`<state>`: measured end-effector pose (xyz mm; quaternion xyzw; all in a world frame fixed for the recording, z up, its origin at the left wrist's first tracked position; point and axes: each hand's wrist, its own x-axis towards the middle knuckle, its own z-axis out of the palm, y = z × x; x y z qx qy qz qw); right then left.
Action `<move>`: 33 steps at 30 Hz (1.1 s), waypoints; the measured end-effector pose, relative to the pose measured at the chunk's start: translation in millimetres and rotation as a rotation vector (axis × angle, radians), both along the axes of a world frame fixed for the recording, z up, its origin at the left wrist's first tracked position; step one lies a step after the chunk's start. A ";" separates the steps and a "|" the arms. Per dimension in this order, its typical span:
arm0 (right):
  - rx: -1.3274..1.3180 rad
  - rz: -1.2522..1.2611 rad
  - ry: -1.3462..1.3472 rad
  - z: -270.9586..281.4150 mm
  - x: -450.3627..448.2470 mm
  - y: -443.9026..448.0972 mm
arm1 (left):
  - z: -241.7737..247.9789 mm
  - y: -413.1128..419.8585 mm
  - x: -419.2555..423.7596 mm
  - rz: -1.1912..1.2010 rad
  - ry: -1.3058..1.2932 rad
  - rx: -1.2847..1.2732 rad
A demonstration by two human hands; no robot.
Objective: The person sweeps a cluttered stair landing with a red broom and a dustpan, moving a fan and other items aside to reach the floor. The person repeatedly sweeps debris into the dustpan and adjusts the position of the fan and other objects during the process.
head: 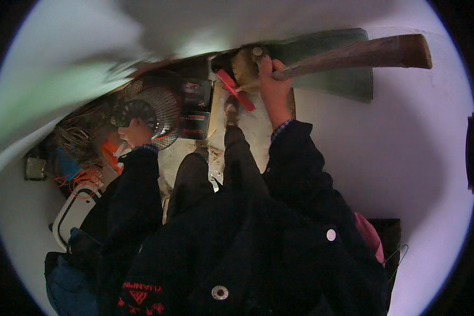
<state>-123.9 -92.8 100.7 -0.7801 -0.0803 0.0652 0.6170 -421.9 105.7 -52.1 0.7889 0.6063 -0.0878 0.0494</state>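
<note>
My right hand (275,89) is closed around the wooden handle (359,57) of a long tool. The handle's thick end points up to the right, close to the camera. Past my fingers it narrows towards a red bar-shaped head (236,91) above the floor, near my shoe; the tool's exact kind cannot be told. My left hand (136,133) is at the dark round housing of an electric fan (164,110) with a wire cage. Its fingers are curled, but whether they grip the fan is unclear.
Dark boxes with writing (194,124) stand beside the fan. Tangled wires (77,136), orange cord (85,181) and a white-framed item (73,215) lie at left. A green panel (331,85) leans behind the handle. White wall (379,138) rises at right.
</note>
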 end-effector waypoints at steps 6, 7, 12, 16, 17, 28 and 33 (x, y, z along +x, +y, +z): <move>-0.169 0.027 -0.038 -27.4 -28.0 -44.3 | 16.9 -5.5 3.2 -0.014 -0.179 0.118; -0.155 0.075 0.009 -19.6 -32.1 -54.3 | 16.7 -5.0 3.8 -0.003 -0.201 0.135; -0.155 0.150 0.097 -23.5 -66.7 -101.3 | 20.1 -5.0 5.0 0.003 -0.207 0.068; -0.046 -0.068 0.233 -12.3 -104.9 -119.1 | 19.1 -5.4 4.6 -0.026 -0.185 0.127; 0.031 -0.157 0.316 -4.7 -108.5 -120.3 | 19.5 -5.2 6.0 -0.015 -0.182 0.099; -0.095 -0.036 -0.115 34.2 -101.5 -159.9 | -18.1 8.6 -10.5 -0.078 -0.221 0.213; -0.236 -0.140 -0.331 24.3 -107.3 -158.4 | 5.9 10.9 -2.5 -0.104 -0.095 0.119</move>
